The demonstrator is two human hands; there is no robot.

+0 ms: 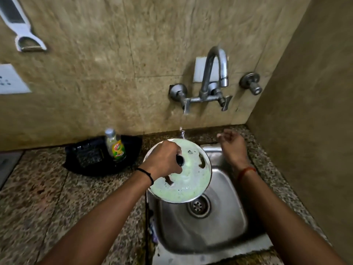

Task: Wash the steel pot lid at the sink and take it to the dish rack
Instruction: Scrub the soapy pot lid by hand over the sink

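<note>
The steel pot lid (188,178) is held over the left rear part of the steel sink (225,222), tilted slightly, its top face coated in pale green-white soap foam with a few bare patches where dark metal shows through near the upper right edge. Its polished rim gleams along the lower right arc. The left hand (164,159) closes its grip around the lid's black knob (180,160), fingers wrapped over it. A thin stream of water (182,133) falls from the wall tap (214,73) onto the lid's far edge. The right hand (232,145) hovers over the sink's back right corner, fingers loosely curled and holding nothing. A dish soap bottle (114,146) stands in a black tray (86,159) on the speckled granite table (57,197), left of the lid.
</note>
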